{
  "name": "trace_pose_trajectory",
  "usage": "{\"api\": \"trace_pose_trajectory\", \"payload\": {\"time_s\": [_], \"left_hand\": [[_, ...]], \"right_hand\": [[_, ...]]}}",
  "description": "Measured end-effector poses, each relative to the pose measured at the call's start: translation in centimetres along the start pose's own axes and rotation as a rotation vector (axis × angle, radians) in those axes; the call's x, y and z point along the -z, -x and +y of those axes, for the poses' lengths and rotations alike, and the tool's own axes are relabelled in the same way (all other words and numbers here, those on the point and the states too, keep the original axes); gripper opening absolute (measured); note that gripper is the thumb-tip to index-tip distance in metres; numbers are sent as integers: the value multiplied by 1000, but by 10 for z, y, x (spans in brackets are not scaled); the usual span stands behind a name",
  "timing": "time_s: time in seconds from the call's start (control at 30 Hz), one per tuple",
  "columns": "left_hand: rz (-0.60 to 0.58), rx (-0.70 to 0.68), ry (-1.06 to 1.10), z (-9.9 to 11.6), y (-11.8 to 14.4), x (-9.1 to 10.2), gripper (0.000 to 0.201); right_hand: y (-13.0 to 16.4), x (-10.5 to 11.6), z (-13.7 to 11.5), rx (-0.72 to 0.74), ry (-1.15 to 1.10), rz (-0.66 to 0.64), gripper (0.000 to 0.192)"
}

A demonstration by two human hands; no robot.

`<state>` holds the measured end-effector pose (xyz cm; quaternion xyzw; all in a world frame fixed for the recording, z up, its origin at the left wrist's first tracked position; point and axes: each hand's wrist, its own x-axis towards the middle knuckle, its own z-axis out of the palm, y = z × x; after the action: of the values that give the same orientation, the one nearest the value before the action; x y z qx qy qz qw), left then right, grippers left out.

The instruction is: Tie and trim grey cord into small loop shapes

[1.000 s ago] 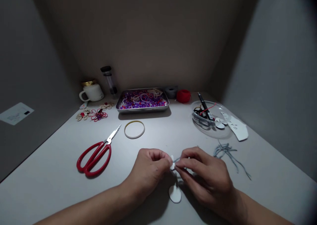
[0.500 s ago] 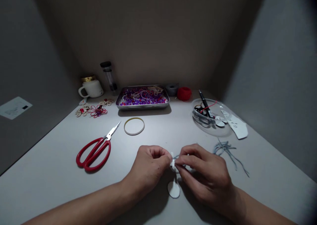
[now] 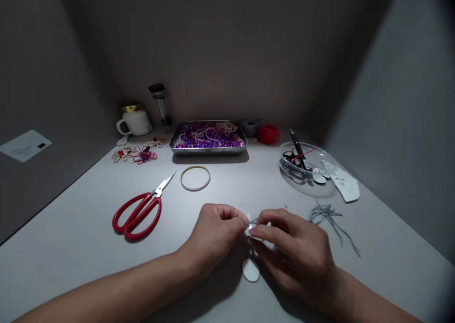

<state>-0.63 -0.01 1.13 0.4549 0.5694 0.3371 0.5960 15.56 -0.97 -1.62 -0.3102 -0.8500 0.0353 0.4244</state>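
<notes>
My left hand [image 3: 221,230] is closed in a pinch at the edge of a small white piece [image 3: 250,226]. From the other side, the bent fingertips of my right hand [image 3: 296,249] close on the same piece. A bit of grey-blue thread [image 3: 253,220] shows between the fingertips. Much of the piece is hidden by my fingers, so its full shape cannot be made out. Just below the hands is a white oval [image 3: 250,270] with a dark edge. A bunch of cut grey-blue threads [image 3: 325,214] lies right of my right hand.
Red-handled scissors [image 3: 144,214] and a ring-shaped band [image 3: 195,178] lie on the left. Behind stand a metal tray [image 3: 209,150] of beads, red yarn [image 3: 268,134], a white mug [image 3: 137,123] and cord flowers [image 3: 144,155]. A clear dish [image 3: 320,189] holds a pen [image 3: 297,147].
The whole view has shifted slightly. My right fingertips have moved a little on the white piece, while my left hand keeps its pinch. The white oval remains below the hands.
</notes>
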Motion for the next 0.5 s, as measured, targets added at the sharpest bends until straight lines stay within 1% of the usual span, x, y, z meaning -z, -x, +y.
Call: {"api": "trace_pose_trajectory", "payload": {"time_s": [0.07, 0.13, 0.23, 0.4, 0.5], "left_hand": [[4, 0, -7, 0, 0, -1, 11], [18, -4, -32, -1, 1, -2, 11], [16, -62, -96, -4, 2, -3, 14], [14, -244, -239, -12, 3, -4, 16], [39, -413, -364, -15, 4, -2, 17]], "right_hand": [[-1, 0, -1, -10, -2, 14, 21], [-3, -1, -1, -50, -28, 32, 18], [-5, 0, 0, -114, -72, 39, 15], [-7, -2, 2, -195, -130, 63, 13], [-8, -4, 2, -276, -187, 59, 11]]}}
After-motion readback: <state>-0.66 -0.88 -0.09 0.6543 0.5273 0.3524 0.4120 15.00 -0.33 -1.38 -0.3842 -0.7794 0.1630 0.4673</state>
